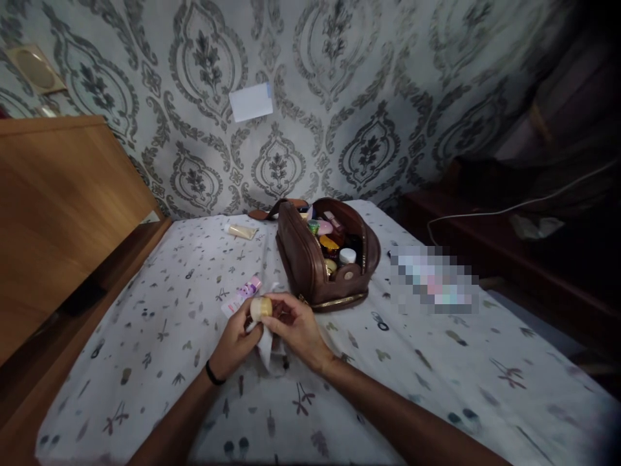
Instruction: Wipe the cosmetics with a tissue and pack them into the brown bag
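Note:
Between my two hands is a small cream jar with a gold band (261, 309). My left hand (239, 343) is closed around the jar's left side and a white cloth (266, 349) that hangs below it. The fingers of my right hand (298, 327) pinch the jar from the right. Just behind my hands lies a pink and purple tube (250, 287). An open brown bag (303, 259) stands to the right, filled with several bottles and jars, among them one with a white lid (347, 256).
A cream tube (242, 231) lies on the patterned sheet (194, 272) farther back. A blurred-out flat object (434, 279) rests on the right. A wooden panel (63, 213) rises at the left, and a patterned wall stands behind. A thin cable (490, 212) runs at the right.

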### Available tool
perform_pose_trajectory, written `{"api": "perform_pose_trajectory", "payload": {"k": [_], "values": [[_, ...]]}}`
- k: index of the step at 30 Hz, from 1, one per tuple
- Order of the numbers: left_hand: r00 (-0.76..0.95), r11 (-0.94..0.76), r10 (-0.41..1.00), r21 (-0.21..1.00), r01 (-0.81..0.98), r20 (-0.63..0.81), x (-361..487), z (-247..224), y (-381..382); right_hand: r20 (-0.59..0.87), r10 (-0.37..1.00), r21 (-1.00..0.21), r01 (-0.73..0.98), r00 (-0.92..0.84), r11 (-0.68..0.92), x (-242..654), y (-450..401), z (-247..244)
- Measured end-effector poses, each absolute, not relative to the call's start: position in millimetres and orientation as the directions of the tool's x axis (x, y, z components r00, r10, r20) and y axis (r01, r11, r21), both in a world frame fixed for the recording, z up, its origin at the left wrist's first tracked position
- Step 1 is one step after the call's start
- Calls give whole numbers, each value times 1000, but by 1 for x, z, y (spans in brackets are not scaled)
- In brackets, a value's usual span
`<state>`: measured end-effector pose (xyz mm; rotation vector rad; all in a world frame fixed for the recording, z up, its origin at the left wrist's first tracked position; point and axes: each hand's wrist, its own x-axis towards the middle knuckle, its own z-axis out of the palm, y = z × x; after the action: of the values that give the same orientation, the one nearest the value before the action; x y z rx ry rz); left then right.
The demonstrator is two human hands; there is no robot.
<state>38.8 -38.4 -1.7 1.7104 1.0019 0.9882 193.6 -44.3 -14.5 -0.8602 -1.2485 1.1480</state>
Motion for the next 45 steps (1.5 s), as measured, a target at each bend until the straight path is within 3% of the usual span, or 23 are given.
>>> {"api": "perform_pose_trajectory", "payload": {"k": [6, 11, 14, 16, 19, 22, 24, 29, 35, 38, 41, 45], "values": [[316, -232, 936, 946, 227, 154, 36, -5, -35, 356, 934, -933, 69, 21, 354, 193, -46, -13], [76, -176, 984, 939, 295, 160, 25, 2, -35, 354, 933, -933, 94, 66, 348, 199, -47, -9], [82, -234, 972, 912, 336, 219, 21, 5, -37, 336, 942, -939, 78, -15, 336, 201, -50, -9], [171, -345, 938, 856, 385, 301, 23, 5, -39, 316, 945, -947, 35, -77, 320, 200, -50, -13], [256, -468, 883, 772, 431, 393, 27, 2, -39, 265, 959, -956, -159, -102, 247, 196, -46, -22], [248, -495, 869, 742, 452, 429, 27, 1, -38, 177, 982, -917, -374, -64, 141, 192, -40, -28], [219, -493, 869, 731, 472, 445, 26, 0, -37, 128, 990, -904, -417, -55, 93, 191, -38, -27], [168, -555, 810, 643, 528, 561, 23, -2, -38, 75, 997, -964, -258, -30, 65, 191, -40, -20], [392, -747, 649, 447, 492, 652, 22, -8, -34, 132, 991, -990, -53, -39, 129, 191, -44, -18], [450, -768, 624, 396, 503, 638, 22, -11, -31, 49, 989, -977, -211, -141, 18, 188, -43, -19], [465, -747, 649, 391, 537, 602, 22, -14, -29, -45, 962, -890, -426, -269, -161, 185, -42, -22], [409, -684, 714, 441, 581, 569, 23, -19, -27, -82, 981, -863, -479, -178, -159, 184, -40, -23]]}}
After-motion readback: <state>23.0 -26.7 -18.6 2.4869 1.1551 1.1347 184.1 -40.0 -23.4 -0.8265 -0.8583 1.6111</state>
